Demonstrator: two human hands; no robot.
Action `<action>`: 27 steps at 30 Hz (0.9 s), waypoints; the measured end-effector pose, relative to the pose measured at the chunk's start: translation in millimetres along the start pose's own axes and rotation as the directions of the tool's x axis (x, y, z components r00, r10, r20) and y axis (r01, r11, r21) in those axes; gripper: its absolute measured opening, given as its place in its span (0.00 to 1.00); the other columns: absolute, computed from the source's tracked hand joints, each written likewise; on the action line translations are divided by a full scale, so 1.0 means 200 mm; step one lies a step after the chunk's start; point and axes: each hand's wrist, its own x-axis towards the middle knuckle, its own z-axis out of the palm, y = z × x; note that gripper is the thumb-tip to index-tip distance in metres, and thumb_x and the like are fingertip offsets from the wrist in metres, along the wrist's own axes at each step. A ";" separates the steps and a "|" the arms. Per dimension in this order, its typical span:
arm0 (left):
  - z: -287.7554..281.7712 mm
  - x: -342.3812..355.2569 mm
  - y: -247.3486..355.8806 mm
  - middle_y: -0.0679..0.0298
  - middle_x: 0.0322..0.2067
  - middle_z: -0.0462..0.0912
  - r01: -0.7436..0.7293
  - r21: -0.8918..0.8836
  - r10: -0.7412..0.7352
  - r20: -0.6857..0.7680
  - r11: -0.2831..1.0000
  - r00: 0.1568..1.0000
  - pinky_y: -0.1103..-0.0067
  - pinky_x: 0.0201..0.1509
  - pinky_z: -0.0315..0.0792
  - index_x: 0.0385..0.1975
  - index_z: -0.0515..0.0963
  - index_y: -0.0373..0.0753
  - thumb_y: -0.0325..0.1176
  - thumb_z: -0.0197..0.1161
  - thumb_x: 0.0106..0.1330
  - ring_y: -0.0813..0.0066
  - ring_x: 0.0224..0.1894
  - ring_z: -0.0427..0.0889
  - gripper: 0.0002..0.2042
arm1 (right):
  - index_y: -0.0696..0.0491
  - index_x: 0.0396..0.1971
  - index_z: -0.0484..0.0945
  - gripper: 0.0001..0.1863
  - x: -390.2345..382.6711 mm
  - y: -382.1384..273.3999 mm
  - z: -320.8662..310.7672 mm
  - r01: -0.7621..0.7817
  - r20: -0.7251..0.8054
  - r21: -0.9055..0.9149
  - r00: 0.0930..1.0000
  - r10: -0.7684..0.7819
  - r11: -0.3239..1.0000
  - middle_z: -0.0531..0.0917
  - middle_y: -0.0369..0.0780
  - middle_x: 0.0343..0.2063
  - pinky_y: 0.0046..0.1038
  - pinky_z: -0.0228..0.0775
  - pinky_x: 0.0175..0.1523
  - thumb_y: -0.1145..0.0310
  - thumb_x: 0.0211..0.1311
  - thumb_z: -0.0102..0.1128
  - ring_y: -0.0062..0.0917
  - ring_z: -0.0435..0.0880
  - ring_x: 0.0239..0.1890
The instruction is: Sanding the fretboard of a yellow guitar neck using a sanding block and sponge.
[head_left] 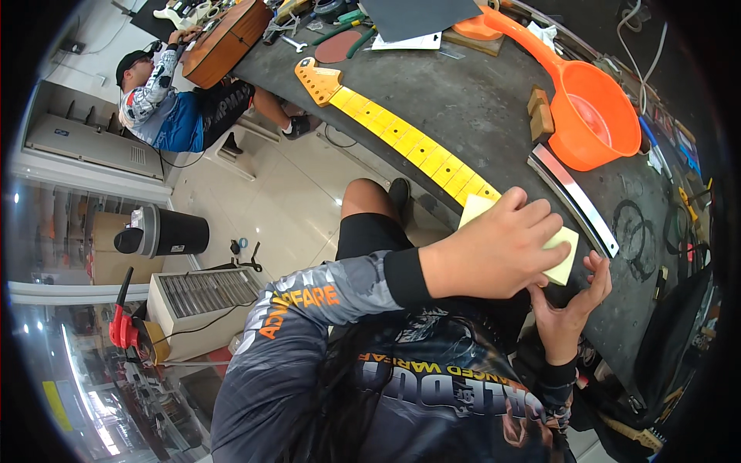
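A guitar neck (417, 148) with a glossy yellow, fretted fingerboard and dark dots lies slantwise along the near edge of the dark workbench. Its headstock (317, 80) points to the far left. My left hand (502, 247) reaches across from the left and presses a pale yellow square pad (562, 265) onto the neck's near end, fingers curled over it. What the pad is made of I cannot make out. Close to the pad's near corner is my right hand (573, 309), thumb and fingers apart; pad and left hand hide the neck's end there.
An orange plastic dipper (590, 116) stands beyond the neck, beside wooden blocks (540, 113) and a metal beam (575, 201). Tools lie at the back, including a wrench (294, 45). At far left a seated person (166, 104) handles an acoustic guitar (225, 42).
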 end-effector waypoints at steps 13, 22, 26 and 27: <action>-0.21 -0.08 0.08 0.52 0.61 0.84 0.095 -0.642 -0.039 0.102 0.761 0.994 0.58 0.68 0.77 0.73 0.82 0.40 0.56 0.74 0.82 0.50 0.64 0.85 0.30 | 0.59 0.94 0.52 0.69 -0.02 0.03 -0.02 0.016 0.002 0.124 1.000 -0.016 0.992 0.68 0.53 0.82 0.52 0.68 0.87 0.52 0.66 0.93 0.48 0.74 0.82; -0.15 -0.08 0.17 0.64 0.70 0.78 0.018 -0.959 -0.475 0.157 -0.282 0.866 0.76 0.76 0.72 0.88 0.64 0.40 0.62 0.40 1.00 0.79 0.70 0.77 0.34 | 0.67 0.74 0.78 0.42 0.04 -0.24 -0.06 -0.470 0.547 0.663 0.836 0.053 0.583 0.94 0.45 0.53 0.36 0.84 0.64 0.38 0.90 0.68 0.34 0.94 0.55; -0.15 -0.10 0.12 0.52 0.79 0.78 -0.006 -0.966 -0.522 0.134 -0.258 0.842 0.60 0.77 0.85 0.94 0.55 0.44 0.69 0.40 0.95 0.54 0.70 0.92 0.42 | 0.63 0.66 0.82 0.42 0.12 -0.37 -0.10 -0.629 0.638 0.716 0.766 0.083 0.304 0.93 0.40 0.47 0.27 0.82 0.52 0.32 0.86 0.70 0.24 0.91 0.45; -0.16 -0.11 0.12 0.52 0.78 0.79 -0.017 -0.981 -0.531 0.091 -0.194 0.843 0.61 0.78 0.84 0.93 0.56 0.43 0.69 0.42 0.95 0.56 0.71 0.91 0.41 | 0.61 0.64 0.82 0.39 0.14 -0.39 -0.10 -0.633 0.637 0.708 0.763 0.105 0.313 0.92 0.38 0.42 0.25 0.78 0.45 0.34 0.85 0.73 0.21 0.88 0.38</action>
